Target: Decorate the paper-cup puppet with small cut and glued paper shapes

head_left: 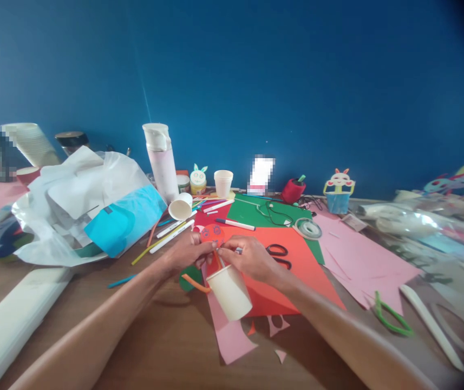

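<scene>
A white paper cup hangs tilted below my two hands, with an orange strip sticking out at its left side. Another narrow orange strip rises from the cup's rim to my fingers. My left hand pinches at the lower edge of a red-orange paper face with blue drawn marks. My right hand is closed beside it, its fingertips near the same spot. What exactly the right fingertips hold is hidden. Orange paper and black-handled scissors lie behind and right of the right hand.
A plastic bag with papers fills the left, beside a white bar. Markers, a loose cup, a tall bottle and tape stand or lie farther back. Pink paper and clear plastic are at right.
</scene>
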`<action>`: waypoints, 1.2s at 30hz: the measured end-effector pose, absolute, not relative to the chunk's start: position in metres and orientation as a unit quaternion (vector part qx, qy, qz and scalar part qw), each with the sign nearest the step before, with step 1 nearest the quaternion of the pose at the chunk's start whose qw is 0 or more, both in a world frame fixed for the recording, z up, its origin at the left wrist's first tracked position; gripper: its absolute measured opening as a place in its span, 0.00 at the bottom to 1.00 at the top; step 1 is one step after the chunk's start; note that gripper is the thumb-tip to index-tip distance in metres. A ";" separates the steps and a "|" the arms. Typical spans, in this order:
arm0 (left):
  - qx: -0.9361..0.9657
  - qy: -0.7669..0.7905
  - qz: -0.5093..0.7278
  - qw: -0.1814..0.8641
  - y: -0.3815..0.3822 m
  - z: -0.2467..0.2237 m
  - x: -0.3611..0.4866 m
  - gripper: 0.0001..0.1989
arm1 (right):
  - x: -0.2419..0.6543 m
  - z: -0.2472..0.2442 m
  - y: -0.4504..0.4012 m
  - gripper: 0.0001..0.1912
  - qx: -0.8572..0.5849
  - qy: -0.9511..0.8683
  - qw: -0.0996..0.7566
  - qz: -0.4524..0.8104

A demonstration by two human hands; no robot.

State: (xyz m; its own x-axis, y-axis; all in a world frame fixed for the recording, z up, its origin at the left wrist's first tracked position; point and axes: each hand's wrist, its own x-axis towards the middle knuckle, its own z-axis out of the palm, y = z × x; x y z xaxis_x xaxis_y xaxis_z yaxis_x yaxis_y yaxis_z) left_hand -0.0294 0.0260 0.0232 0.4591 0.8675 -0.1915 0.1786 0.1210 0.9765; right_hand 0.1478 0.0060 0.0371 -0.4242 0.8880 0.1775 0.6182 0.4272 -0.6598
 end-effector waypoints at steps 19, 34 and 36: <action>0.559 0.383 0.295 0.674 0.023 0.024 -0.028 0.17 | 0.148 0.030 0.013 0.17 -0.468 -0.671 0.270 0.508; 0.550 0.404 0.300 0.667 0.023 0.022 -0.027 0.19 | 0.148 0.028 0.013 0.17 -0.477 -0.670 0.265 0.503; 0.560 0.411 0.300 0.653 0.023 0.021 -0.026 0.18 | 0.148 0.028 0.013 0.17 -0.472 -0.672 0.268 0.503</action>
